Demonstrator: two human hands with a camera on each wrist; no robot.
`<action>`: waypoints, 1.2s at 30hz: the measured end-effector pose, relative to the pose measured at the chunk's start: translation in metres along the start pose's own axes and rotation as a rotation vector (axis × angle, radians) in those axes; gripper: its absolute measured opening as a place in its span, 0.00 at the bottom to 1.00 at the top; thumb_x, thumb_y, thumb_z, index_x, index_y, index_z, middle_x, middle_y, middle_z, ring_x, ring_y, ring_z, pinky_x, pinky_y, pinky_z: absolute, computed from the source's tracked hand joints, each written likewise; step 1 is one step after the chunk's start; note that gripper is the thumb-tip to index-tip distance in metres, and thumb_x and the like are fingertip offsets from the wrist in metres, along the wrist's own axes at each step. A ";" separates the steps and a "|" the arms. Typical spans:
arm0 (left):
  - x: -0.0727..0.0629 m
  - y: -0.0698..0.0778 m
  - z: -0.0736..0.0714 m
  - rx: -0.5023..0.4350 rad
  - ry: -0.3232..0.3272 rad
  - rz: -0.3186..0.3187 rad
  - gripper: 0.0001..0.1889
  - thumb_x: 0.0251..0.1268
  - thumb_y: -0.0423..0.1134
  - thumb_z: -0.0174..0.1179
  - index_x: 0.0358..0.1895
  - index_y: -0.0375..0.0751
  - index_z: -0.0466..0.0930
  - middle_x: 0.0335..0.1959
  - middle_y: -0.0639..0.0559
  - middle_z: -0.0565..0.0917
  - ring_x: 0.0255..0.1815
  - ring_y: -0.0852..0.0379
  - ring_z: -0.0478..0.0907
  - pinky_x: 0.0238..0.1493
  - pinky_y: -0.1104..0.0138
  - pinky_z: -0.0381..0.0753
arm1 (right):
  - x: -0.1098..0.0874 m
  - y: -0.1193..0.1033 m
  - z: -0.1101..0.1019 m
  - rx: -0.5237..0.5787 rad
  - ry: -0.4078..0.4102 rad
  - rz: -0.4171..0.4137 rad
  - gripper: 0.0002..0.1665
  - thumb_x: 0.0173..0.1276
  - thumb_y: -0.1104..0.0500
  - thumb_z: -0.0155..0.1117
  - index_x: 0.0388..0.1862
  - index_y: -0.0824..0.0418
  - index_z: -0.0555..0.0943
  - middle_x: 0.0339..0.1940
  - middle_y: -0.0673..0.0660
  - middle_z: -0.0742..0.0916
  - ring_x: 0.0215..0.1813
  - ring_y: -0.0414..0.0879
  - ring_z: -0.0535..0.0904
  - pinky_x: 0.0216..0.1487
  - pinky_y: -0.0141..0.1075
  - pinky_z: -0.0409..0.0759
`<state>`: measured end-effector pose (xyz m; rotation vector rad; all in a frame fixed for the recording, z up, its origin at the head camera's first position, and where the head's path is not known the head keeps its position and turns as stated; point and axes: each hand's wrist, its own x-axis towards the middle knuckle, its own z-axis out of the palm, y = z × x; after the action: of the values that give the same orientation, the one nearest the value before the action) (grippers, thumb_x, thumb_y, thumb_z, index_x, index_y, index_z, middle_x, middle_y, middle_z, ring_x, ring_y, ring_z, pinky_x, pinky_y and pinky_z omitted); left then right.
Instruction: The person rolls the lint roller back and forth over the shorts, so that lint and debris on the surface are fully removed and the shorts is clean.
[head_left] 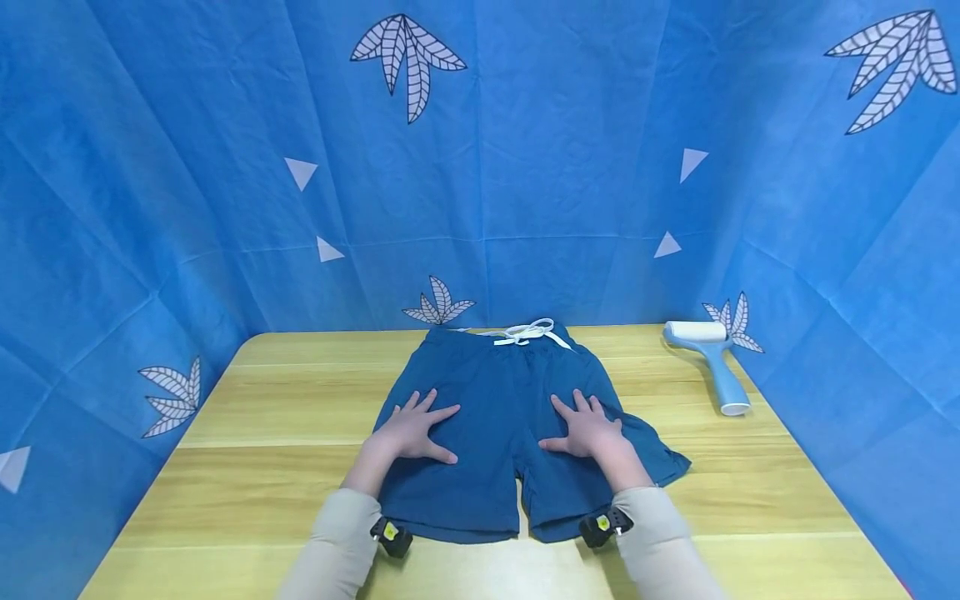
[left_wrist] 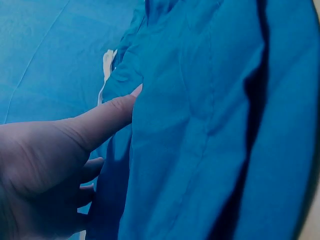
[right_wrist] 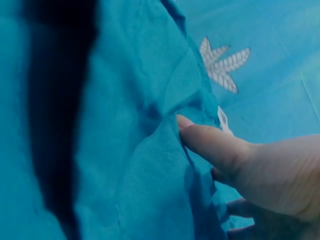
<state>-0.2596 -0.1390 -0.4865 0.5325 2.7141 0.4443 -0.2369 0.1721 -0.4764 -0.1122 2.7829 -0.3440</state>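
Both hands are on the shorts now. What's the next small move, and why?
Probably slide the right hand outward to smooth the flared leg edge: on that side the blue shorts splay out and look creased, while the other leg, under the left hand, lies flatter. The right hand's spread fingers rest on the cloth.

There is room to pass along the surface (head_left: 285, 417) left of the shorts (head_left: 487, 450), or over them between left fingers (head_left: 446, 412) and right fingers (head_left: 561, 407). The roller (head_left: 713, 357) (handle angled nearward) obstructs the far right; the curtain (head_left: 555, 200) walls off the back.
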 end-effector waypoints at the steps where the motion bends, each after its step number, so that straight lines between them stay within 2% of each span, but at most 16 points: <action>1: -0.002 -0.003 -0.001 -0.004 -0.001 0.004 0.48 0.48 0.63 0.70 0.75 0.59 0.60 0.80 0.40 0.48 0.80 0.32 0.39 0.74 0.33 0.43 | -0.001 -0.004 0.001 0.000 0.002 0.002 0.54 0.61 0.32 0.63 0.79 0.53 0.56 0.79 0.69 0.56 0.77 0.73 0.48 0.64 0.77 0.56; 7: -0.013 -0.019 -0.007 -0.019 -0.012 0.010 0.48 0.48 0.62 0.71 0.75 0.59 0.60 0.80 0.40 0.47 0.80 0.30 0.38 0.73 0.32 0.42 | -0.008 -0.019 0.005 0.003 0.023 0.009 0.54 0.61 0.32 0.64 0.78 0.54 0.57 0.79 0.70 0.57 0.77 0.73 0.49 0.64 0.77 0.57; 19: -0.035 -0.036 -0.007 -0.016 -0.022 0.032 0.49 0.47 0.61 0.72 0.75 0.54 0.60 0.80 0.37 0.48 0.79 0.28 0.39 0.71 0.29 0.43 | -0.024 -0.033 0.017 0.015 0.059 -0.018 0.52 0.60 0.33 0.64 0.77 0.54 0.60 0.78 0.69 0.59 0.77 0.72 0.52 0.63 0.77 0.59; 25: -0.038 -0.036 -0.012 0.004 -0.009 0.047 0.49 0.48 0.61 0.71 0.75 0.53 0.61 0.79 0.36 0.49 0.78 0.27 0.40 0.71 0.29 0.44 | -0.021 -0.032 0.018 0.017 0.091 -0.030 0.52 0.59 0.33 0.66 0.76 0.53 0.61 0.77 0.68 0.61 0.76 0.72 0.53 0.62 0.77 0.60; 29: -0.041 -0.034 -0.013 0.023 -0.003 0.026 0.47 0.49 0.62 0.71 0.74 0.54 0.63 0.79 0.37 0.51 0.79 0.29 0.41 0.72 0.30 0.47 | -0.022 -0.027 0.013 0.023 0.086 -0.030 0.51 0.59 0.34 0.66 0.76 0.53 0.61 0.77 0.68 0.62 0.76 0.72 0.54 0.62 0.77 0.61; 32: -0.047 -0.032 -0.012 0.031 0.006 0.012 0.44 0.50 0.61 0.70 0.73 0.56 0.65 0.79 0.37 0.53 0.79 0.30 0.43 0.72 0.31 0.50 | -0.025 -0.021 0.005 0.024 0.102 -0.038 0.50 0.61 0.36 0.66 0.76 0.54 0.62 0.76 0.69 0.63 0.75 0.73 0.56 0.61 0.76 0.63; 36: -0.060 -0.028 -0.016 0.034 0.035 0.014 0.41 0.54 0.60 0.68 0.72 0.55 0.66 0.78 0.36 0.55 0.78 0.29 0.44 0.71 0.31 0.51 | -0.028 -0.009 -0.011 0.015 0.167 -0.045 0.46 0.64 0.39 0.64 0.75 0.58 0.63 0.74 0.72 0.65 0.72 0.74 0.60 0.60 0.74 0.67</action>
<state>-0.2216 -0.1920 -0.4662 0.5576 2.7581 0.4150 -0.2141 0.1693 -0.4551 -0.1492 2.9454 -0.4020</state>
